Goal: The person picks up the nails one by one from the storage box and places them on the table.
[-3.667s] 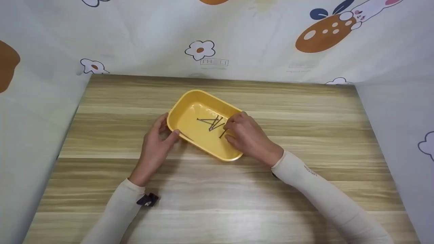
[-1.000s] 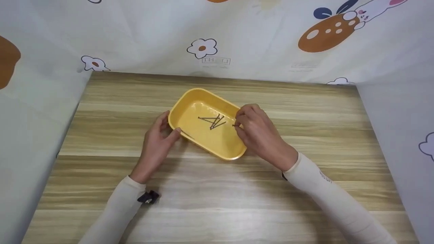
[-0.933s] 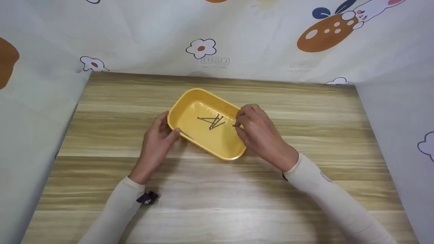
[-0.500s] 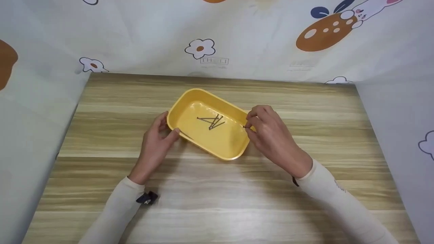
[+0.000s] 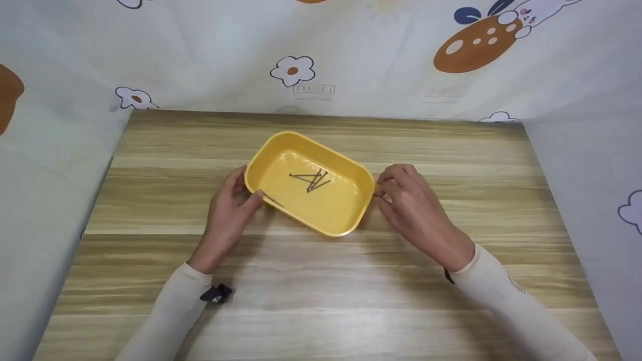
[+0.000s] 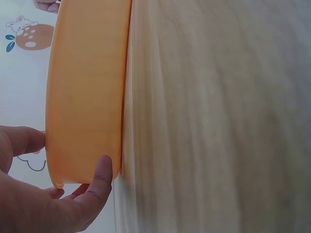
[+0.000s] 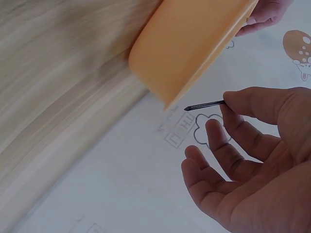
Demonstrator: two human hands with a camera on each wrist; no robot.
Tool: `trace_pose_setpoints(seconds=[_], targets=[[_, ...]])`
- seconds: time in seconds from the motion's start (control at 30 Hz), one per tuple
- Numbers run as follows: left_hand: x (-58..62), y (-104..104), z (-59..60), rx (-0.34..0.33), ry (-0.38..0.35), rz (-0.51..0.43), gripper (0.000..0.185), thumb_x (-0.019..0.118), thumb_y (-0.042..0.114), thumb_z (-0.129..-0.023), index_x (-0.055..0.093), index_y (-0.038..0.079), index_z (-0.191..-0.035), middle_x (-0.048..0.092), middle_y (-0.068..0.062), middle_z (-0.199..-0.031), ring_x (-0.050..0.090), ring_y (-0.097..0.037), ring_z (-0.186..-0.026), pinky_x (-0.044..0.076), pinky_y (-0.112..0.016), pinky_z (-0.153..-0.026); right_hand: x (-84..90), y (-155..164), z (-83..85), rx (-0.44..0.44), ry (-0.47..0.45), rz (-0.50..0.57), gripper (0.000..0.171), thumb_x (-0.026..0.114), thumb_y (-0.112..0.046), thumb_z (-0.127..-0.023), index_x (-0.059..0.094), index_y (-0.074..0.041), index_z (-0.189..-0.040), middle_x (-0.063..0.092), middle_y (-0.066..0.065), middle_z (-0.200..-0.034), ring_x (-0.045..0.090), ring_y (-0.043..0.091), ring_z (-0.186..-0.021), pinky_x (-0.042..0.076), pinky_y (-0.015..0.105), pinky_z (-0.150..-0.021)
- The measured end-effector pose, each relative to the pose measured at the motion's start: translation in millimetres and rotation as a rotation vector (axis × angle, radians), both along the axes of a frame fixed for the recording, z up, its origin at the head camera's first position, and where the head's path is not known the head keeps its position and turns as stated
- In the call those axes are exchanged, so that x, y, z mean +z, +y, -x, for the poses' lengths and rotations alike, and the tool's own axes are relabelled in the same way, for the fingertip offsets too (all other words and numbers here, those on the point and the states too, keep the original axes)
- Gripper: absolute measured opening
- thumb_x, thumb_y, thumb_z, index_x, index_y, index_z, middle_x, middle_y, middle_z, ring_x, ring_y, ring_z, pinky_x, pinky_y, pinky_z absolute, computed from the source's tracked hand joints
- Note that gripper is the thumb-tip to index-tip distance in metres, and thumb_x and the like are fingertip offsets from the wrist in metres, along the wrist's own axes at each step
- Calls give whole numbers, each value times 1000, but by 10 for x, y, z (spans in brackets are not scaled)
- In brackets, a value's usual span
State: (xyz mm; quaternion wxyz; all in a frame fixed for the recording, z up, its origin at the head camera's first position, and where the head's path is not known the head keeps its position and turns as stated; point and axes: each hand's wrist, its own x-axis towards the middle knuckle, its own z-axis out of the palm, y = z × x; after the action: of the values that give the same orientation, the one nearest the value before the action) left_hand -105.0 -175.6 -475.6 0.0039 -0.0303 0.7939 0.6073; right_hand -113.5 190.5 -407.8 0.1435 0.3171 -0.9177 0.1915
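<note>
1. My left hand (image 5: pixel 228 208) grips the near-left corner of the yellow tray (image 5: pixel 351 228), thumb over the rim and fingers (image 6: pixel 99 177) curled against the outer wall, on the worktop (image 5: pixel 321 301).
2. My right hand (image 5: pixel 411 210) sits just outside the tray's right end, thumb and forefinger pinching one nail (image 7: pixel 204 105); the other fingers hang loosely spread.
3. A crossed cluster of nails (image 5: pixel 310 180) lies in the tray's middle, and one more nail rests by the left thumb.
4. Risk, as I judge it: the pinch sits at the very end of the nail, so it could pivot or slip out and roll on the worktop.
5. A nudge from my right knuckles could shove the tray and scatter the loose cluster; the left hand's grip is what guards against that.
6. Compared with 3.7 seconds ago, my right hand has come out of the tray and moved right past its rim, carrying the nail. The tray and left hand have hardly shifted.
</note>
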Motion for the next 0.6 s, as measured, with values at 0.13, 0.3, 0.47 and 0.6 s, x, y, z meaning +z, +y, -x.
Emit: trace_pose_setpoints(seconds=[0.13, 0.3, 0.47, 0.6], targets=[[54, -8, -5, -10, -6, -11, 67, 70, 18, -108, 41, 3, -167, 56, -13, -159, 55, -27, -142, 59, -28, -103, 22, 46, -6, 4, 3, -5, 7, 82, 7, -92, 79, 1, -90, 68, 12, -110, 63, 35, -112, 58, 45, -94], [48, -11, -2, -6, -9, -13, 68, 70, 17, -108, 40, 2, -167, 56, -14, -159, 55, -27, -142, 60, -24, -100, -26, 85, -11, 12, 21, -6, 6, 82, 7, -92, 79, 2, -89, 69, 13, -110, 64, 35, -110, 59, 45, -95], [47, -1, 8, 2, -21, 1, 68, 70, 17, -108, 41, 2, -167, 56, -13, -160, 55, -26, -142, 59, -27, -103, -79, 112, -26, 17, 12, 1, 6, 83, 6, -92, 79, 2, -90, 69, 13, -109, 64, 35, -110, 59, 46, -95], [52, 8, 9, 5, -25, 8, 68, 70, 17, -108, 40, 2, -167, 56, -14, -160, 55, -27, -143, 60, -32, -105, -132, 131, -38, 21, 13, -2, 6, 83, 7, -90, 80, 3, -92, 70, 13, -109, 65, 36, -108, 58, 47, -94]])
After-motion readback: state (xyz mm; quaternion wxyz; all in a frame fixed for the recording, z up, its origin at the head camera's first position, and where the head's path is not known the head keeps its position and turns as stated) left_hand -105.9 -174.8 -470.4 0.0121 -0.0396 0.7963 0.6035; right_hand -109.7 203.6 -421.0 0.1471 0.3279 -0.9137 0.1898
